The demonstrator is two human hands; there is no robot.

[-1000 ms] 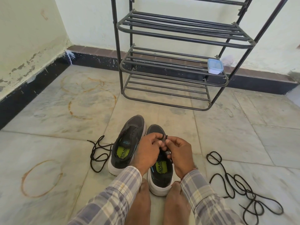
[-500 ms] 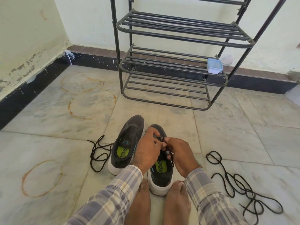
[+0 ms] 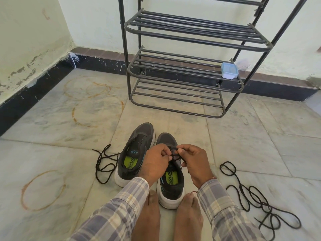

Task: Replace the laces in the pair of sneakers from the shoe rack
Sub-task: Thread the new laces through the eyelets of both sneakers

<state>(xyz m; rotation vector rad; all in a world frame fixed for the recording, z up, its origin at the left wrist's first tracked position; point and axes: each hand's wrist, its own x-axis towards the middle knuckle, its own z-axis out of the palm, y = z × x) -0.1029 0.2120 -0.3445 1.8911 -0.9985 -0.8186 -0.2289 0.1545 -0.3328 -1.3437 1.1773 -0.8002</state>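
Nearest to us, our two bare feet (image 3: 147,218) rest on the floor (image 3: 243,136), toes just beside the heel of the right-hand sneaker (image 3: 171,186), with our plaid sleeves (image 3: 118,211) reaching forward over them. Above that sneaker's opening our left hand (image 3: 155,162) and right hand (image 3: 195,162) meet. The fingers (image 3: 165,153) of both are curled in, and each hand pinches a bunched bit of black lace (image 3: 174,153) held between them over the tongue. How the lace runs through the eyelets is hidden by the hands. This sneaker is dark grey with a white sole and a lime-green insole, toe pointing away from us. Just beside it on our left stands the second sneaker (image 3: 137,148), the same make, angled slightly outward, its opening uncovered. A loose black lace (image 3: 104,160) lies looped on the floor, touching that sneaker's outer side. Well apart on our right, a longer tangle of black laces (image 3: 251,195) sprawls across the marble tiles. Farther off, the black metal shoe rack (image 3: 191,40) stands against the pale wall (image 3: 95,23). A small clear lidded container (image 3: 229,70) sits at the right end of one shelf.
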